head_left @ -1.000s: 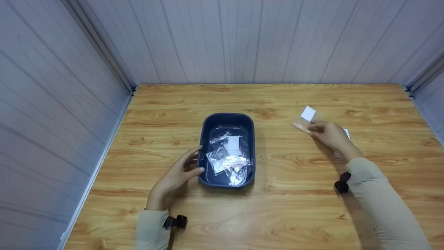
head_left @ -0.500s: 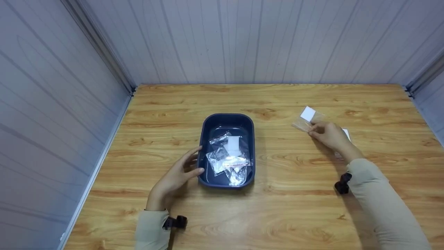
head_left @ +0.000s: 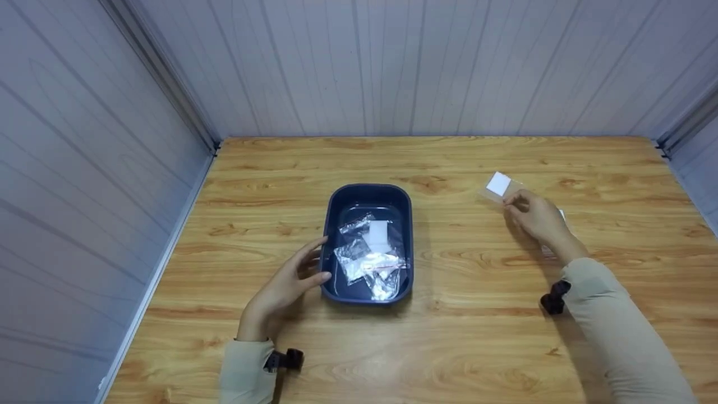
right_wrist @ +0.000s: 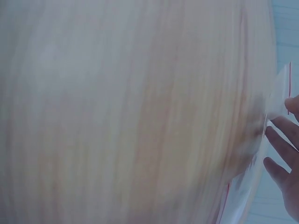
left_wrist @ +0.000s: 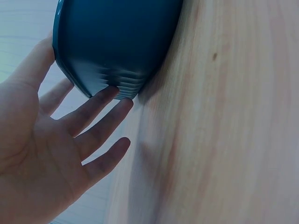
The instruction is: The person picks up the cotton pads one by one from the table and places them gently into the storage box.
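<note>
My left hand [head_left: 283, 283] rests at the left side of a dark blue plastic basin [head_left: 369, 299], thumb and index fingertips at its rim. In the left wrist view the fingers [left_wrist: 100, 130] are spread and fairly straight against the basin's ribbed outer wall [left_wrist: 121, 42]. At the right, my right hand [head_left: 535, 219] pinches the near edge of a clear zip-lock bag [head_left: 498, 184] with a white square in it. The right wrist view shows the bag's red seal strip [right_wrist: 289, 84] by the fingertips. Inside the basin lie several clear bags [head_left: 378, 261], some with white pieces.
Another zip-lock bag [head_left: 548, 252] with a white piece lies on the wooden table [head_left: 471, 336], partly hidden under my right wrist. Pale panelled walls [head_left: 359, 67] stand behind the table and at both sides.
My right hand has moved slightly, its fingers bending the near edge of the zip-lock bag up. The left hand and the basin stay in place.
</note>
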Tool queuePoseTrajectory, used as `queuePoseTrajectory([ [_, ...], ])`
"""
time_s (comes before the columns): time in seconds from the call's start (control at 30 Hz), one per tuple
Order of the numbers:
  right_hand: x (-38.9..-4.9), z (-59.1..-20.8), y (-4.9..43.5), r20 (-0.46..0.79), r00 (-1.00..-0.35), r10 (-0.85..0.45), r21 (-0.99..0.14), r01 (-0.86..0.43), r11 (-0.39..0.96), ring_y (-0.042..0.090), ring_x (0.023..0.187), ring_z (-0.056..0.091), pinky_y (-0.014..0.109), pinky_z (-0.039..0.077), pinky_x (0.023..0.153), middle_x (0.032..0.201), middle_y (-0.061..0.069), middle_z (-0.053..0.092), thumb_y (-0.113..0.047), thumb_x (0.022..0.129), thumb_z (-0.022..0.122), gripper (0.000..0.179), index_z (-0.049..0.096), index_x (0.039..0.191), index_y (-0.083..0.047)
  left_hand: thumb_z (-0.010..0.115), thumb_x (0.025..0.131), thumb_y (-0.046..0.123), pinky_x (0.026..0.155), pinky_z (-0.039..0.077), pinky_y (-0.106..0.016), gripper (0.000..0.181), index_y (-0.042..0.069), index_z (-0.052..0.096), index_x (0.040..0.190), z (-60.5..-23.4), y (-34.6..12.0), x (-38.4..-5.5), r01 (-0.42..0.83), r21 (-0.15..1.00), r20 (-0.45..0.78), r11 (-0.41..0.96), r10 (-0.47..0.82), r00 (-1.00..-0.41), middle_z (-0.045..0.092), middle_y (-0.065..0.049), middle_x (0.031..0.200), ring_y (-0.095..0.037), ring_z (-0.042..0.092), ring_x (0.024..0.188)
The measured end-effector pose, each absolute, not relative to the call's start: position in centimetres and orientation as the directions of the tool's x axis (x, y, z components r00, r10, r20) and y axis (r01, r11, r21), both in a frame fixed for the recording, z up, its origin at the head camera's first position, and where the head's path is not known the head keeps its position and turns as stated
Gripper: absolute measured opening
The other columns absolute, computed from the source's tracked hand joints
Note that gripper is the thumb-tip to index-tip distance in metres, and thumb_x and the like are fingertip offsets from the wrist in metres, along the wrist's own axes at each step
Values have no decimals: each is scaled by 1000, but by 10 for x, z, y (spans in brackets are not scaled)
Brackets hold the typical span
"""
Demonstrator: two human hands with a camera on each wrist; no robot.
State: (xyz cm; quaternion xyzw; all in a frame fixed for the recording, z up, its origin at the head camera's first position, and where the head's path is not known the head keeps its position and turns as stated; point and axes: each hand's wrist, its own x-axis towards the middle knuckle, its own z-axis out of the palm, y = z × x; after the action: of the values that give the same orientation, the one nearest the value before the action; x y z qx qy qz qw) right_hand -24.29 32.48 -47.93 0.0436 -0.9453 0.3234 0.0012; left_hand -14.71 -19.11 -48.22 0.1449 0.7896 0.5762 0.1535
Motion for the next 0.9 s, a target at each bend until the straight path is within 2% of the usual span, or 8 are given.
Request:
queuePoseTrajectory([
  [0.2,-241,-474,324,100,-995,-9,-630,-71,773,42,112,60,52,48,82,122,24,65,-27,102,58,26,63,113,-4,70,92,11,110,39,-51,71,15,34,154,-484,-191,-148,47,958,-74,282,405,-911,41,-27,148,-44,40,135],
  [0.3,-240,-472,322,154,-988,28,-626,-76,776,37,88,62,46,45,69,117,22,67,-28,102,56,28,62,115,-4,69,93,12,110,39,-51,72,15,34,154,-484,-190,-149,51,957,-72,284,407,-911,41,-26,148,-43,41,135],
  [0.4,-239,-471,320,226,-973,53,-619,-101,779,29,76,59,39,43,67,107,20,71,-26,103,55,26,63,113,-3,70,92,13,111,38,-51,72,16,33,155,-484,-191,-149,53,955,-73,292,406,-911,41,-26,148,-43,41,135],
  [0.43,-239,-470,319,246,-968,57,-624,-113,774,28,75,59,39,44,68,104,19,71,-25,103,56,26,64,112,-3,70,93,14,110,38,-51,72,16,33,155,-484,-191,-149,54,954,-74,295,405,-911,41,-26,148,-43,41,135],
  [0.57,-239,-468,315,305,-950,71,-638,-148,756,24,87,63,34,47,80,99,16,72,-22,102,57,23,66,110,-2,70,92,15,109,40,-51,73,17,33,155,-484,-191,-148,46,953,-82,300,400,-913,41,-25,148,-42,42,135],
  [0.77,-239,-465,311,361,-928,94,-660,-183,728,3,86,60,12,44,73,100,12,73,-17,99,62,18,70,109,-3,70,93,15,110,39,-52,73,15,32,155,-483,-191,-149,70,951,-63,302,410,-910,41,-26,148,-43,42,134],
  [0.9,-239,-464,309,397,-913,88,-658,-217,721,-1,84,56,12,43,71,102,13,73,-14,98,64,18,70,111,-2,70,93,15,110,39,-51,72,16,33,155,-483,-191,-149,67,949,-67,307,407,-911,41,-25,149,-42,42,134],
])
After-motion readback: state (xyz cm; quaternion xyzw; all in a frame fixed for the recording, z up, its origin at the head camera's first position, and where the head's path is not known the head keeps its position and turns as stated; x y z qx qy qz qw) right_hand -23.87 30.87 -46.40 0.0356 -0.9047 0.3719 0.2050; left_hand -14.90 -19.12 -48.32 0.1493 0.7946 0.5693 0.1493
